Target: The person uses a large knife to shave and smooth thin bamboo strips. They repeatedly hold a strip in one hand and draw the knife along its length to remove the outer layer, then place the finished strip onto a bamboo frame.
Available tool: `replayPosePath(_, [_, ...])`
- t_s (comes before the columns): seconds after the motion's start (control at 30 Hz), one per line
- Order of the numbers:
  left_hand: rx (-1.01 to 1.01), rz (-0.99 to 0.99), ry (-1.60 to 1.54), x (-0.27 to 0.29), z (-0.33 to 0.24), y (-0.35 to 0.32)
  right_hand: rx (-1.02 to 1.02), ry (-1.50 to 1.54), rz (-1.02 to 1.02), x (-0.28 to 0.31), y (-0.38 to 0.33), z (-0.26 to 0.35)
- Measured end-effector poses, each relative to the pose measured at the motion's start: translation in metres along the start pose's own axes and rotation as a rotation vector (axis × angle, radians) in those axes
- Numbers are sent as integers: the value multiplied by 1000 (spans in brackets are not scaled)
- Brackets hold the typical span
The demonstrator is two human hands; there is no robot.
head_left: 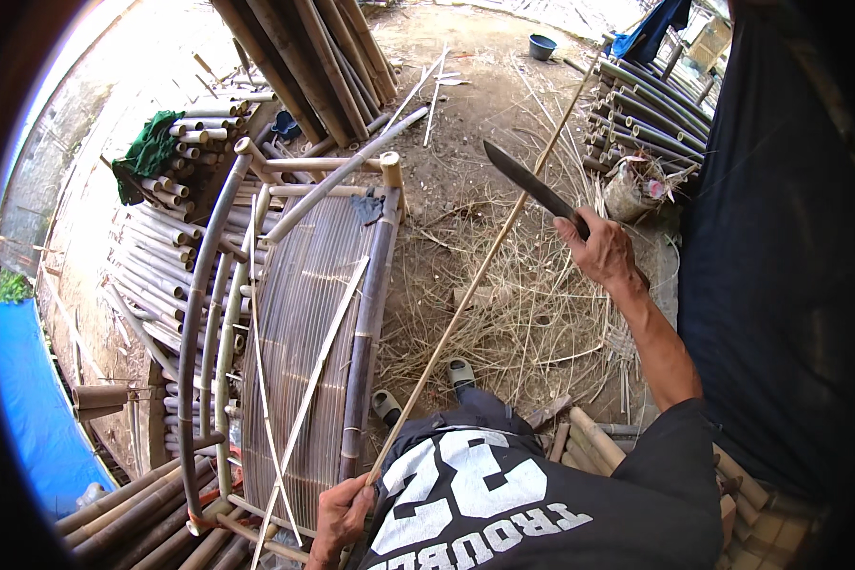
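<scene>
A dirt yard (465, 114) strewn with straw-coloured shavings (541, 285), seen from above. A dark sheet (769, 285) fills much of the right side. At left stands a bamboo bench (363, 313) with a slatted seat; two pale slats (327, 342) lie across it, crossing each other near its lower end. Bamboo poles are stacked beyond its left side (152, 256) and at upper right (651, 109). A blue tarp (42, 408) spreads at far left. The person wears a black shirt (655, 475) with white print. A long, thin strip (456, 328) slants from beside the lap, up and rightward over the shavings. A short log (629, 195) sits below the right-hand stack. Green cloth (147, 147) drapes the left stack; a dark bucket (541, 46) stands near the top. The knife (522, 176), dark-bladed, crosses the strip's upper part; whether they touch cannot be told. Sandals (461, 371) show past the lap. The right hand (603, 252) is wrapped around the knife's handle, blade pointing up and left. The left hand (342, 511), at the bottom, grips the strip's near end.
</scene>
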State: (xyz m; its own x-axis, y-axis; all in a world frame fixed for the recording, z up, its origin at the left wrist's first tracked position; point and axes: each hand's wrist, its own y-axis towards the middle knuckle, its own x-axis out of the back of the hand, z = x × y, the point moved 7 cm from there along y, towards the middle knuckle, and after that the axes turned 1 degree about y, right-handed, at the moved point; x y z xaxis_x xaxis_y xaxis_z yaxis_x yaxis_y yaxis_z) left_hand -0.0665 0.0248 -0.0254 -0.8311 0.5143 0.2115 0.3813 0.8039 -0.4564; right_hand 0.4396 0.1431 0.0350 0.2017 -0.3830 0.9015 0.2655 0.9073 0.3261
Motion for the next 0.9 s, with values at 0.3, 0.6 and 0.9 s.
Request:
replayPosePath(0.3, [-5,188,-582,-63,-77,110,450,284,-15,-52,-90,172])
replayPosePath(0.6, [-2,230,-258,-55,-53,51,-65,217,38,-25,-21,37])
replayPosePath(0.9, [96,194,-336,-33,-34,29,225,211,-132,-8,-16,54])
